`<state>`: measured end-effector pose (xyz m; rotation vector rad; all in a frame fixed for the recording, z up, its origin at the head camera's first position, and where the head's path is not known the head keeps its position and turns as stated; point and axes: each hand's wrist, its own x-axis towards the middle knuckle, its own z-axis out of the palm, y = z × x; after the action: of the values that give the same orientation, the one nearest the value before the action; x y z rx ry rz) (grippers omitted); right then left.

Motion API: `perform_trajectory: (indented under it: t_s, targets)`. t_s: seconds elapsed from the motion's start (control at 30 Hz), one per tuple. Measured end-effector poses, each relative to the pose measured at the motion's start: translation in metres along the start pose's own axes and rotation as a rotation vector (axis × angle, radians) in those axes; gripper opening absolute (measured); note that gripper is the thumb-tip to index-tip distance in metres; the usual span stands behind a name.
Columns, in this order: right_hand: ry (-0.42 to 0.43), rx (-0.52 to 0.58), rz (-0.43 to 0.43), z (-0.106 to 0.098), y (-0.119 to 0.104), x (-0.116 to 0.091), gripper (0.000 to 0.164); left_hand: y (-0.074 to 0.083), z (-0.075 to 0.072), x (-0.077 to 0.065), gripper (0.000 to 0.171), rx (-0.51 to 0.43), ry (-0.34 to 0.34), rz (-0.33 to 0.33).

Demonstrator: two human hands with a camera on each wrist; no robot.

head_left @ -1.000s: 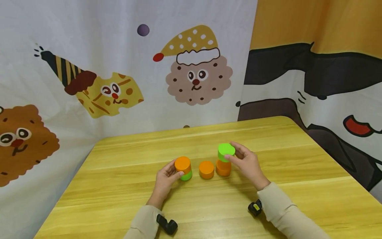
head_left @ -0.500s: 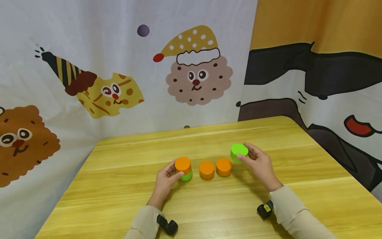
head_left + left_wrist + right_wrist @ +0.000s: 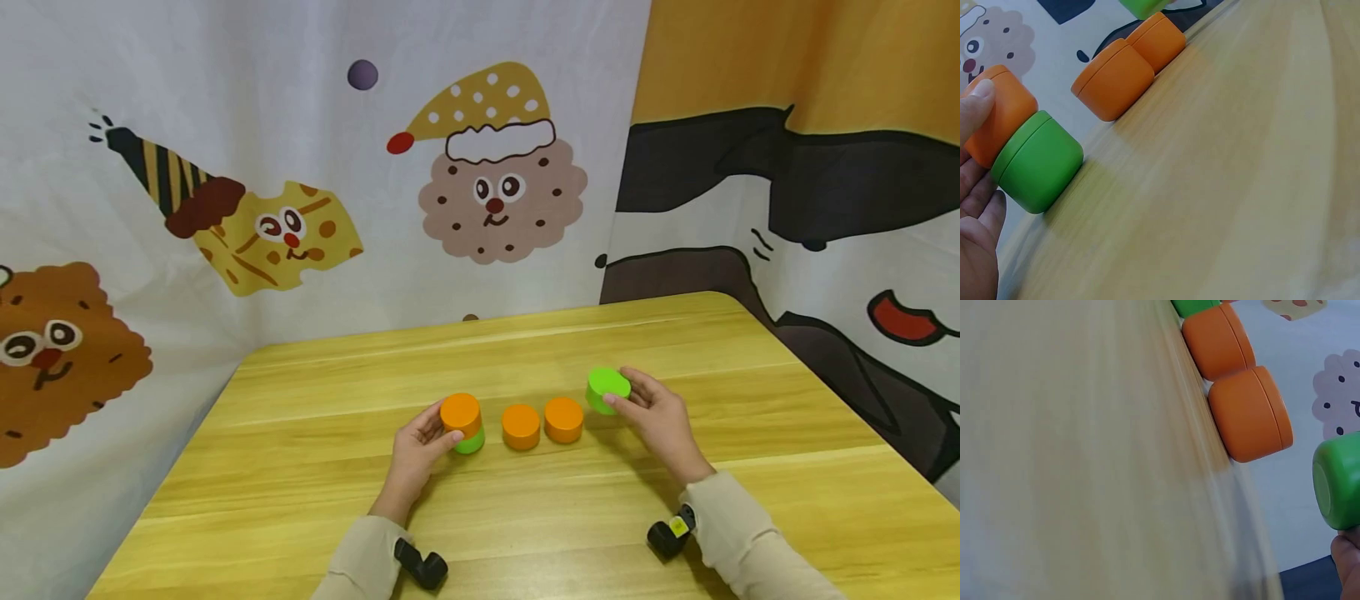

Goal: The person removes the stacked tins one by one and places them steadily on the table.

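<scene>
"Noticed what first?"

"See a raised green tub (image 3: 608,391) at the right, lifted off the table (image 3: 510,508), clamped between thumb and fingers (image 3: 649,384) of the right hand (image 3: 662,417)."

"And beside it?"

"Just to the left, see a right orange tub (image 3: 564,420) and a middle orange tub (image 3: 521,427), both upright on the table, close side by side; hard to say whether touching."

"Farther left?"

"Come to a stack: an upper orange tub (image 3: 461,415) on a lower green tub (image 3: 470,442), the upper one clamped by thumb and fingers of the left hand (image 3: 415,457)."

"Farther out?"

"On the near side, notice a left sleeve (image 3: 365,550) and a right sleeve (image 3: 738,525), both beige. On the far side, behind the table, spot a cloth backdrop (image 3: 300,108) printed with cartoon figures."
</scene>
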<state>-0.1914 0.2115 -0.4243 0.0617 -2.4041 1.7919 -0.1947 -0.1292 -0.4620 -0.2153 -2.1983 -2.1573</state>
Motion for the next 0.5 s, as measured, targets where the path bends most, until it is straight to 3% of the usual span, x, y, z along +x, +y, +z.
perform_trajectory:
  t_s: [0.5]
  targets:
    - [-0.032, -0.014, 0.102, 0.001, 0.015, -0.002, 0.074, 0.001, 0.001, 0.000, 0.056, 0.002, 0.006, -0.011]
